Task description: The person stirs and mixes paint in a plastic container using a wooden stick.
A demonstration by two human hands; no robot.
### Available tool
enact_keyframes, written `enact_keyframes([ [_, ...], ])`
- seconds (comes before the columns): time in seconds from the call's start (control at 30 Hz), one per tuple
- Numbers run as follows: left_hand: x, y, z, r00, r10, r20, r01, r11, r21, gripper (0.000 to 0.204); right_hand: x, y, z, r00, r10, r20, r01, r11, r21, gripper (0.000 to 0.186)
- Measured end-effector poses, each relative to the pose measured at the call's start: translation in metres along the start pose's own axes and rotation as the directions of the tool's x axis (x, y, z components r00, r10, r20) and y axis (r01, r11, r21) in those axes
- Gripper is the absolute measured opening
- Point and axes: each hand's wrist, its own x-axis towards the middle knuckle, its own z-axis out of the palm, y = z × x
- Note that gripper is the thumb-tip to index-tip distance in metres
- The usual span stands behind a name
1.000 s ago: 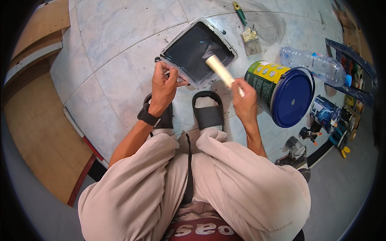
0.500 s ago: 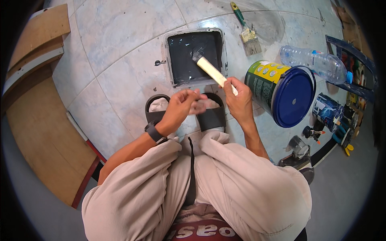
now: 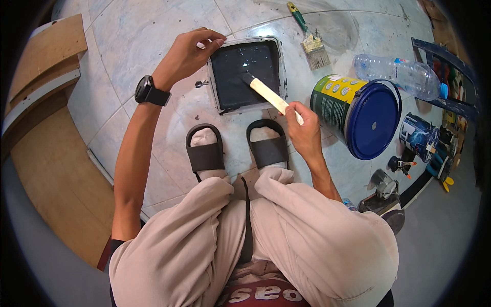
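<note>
My right hand (image 3: 303, 125) grips the pale handle of a paintbrush (image 3: 268, 95). The brush slants up and left, and its dark end is sunk in black paint (image 3: 238, 64), which hides the bristles. That paint lies in a squarish grey-rimmed tray (image 3: 250, 108) on the floor, just beyond my feet. At the tray's far left corner, my left hand (image 3: 192, 51) has thumb and fingers pinched on the rim. A dark watch sits on my left wrist.
Right of the tray stand a blue-lidded paint bucket (image 3: 374, 123), a clear plastic bottle (image 3: 394, 77) and a smaller can (image 3: 418, 135). A wide green-handled brush (image 3: 314, 48) lies beyond. Wooden boards (image 3: 56, 179) line the left; my sandalled feet (image 3: 204, 153) are close to the tray.
My left hand has moved from above my feet, forward and left, to the tray's far corner. The brush stays in my right hand, its end now deeper in the paint.
</note>
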Motion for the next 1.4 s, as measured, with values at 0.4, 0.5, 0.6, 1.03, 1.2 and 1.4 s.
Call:
enact_keyframes([
  [0.4, -0.044, -0.001, 0.017, 0.961, -0.212, -0.180, 0.203, 0.977, -0.067, 0.018, 0.003, 0.005, 0.016, 0.983, -0.184, -0.016, 0.183, 0.982, -0.047, 0.020],
  [0.5, -0.065, 0.004, 0.030, 0.921, -0.306, -0.242, 0.274, 0.949, -0.158, 0.018, -0.001, -0.011, 0.010, 0.996, -0.042, -0.082, 0.035, 0.996, -0.084, 0.021],
  [0.6, -0.074, 0.011, 0.041, 0.886, -0.346, -0.308, 0.295, 0.934, -0.199, 0.018, -0.004, 0.017, 0.026, 0.973, -0.229, 0.018, 0.227, 0.973, 0.050, 0.021],
  [1.03, -0.085, 0.011, 0.050, 0.896, -0.320, -0.308, 0.234, 0.930, -0.285, 0.019, -0.011, 0.015, 0.027, 0.990, -0.051, 0.130, 0.037, 0.994, 0.104, 0.023],
  [1.2, -0.092, 0.014, 0.049, 0.856, -0.470, -0.215, 0.309, 0.798, -0.517, 0.023, -0.006, 0.006, 0.020, 0.993, -0.068, -0.094, 0.071, 0.997, 0.020, 0.023],
  [1.4, -0.103, 0.005, 0.058, 0.848, -0.511, -0.139, 0.256, 0.626, -0.736, 0.027, -0.003, 0.014, 0.024, 0.998, -0.025, -0.053, 0.026, 0.999, 0.019, 0.024],
])
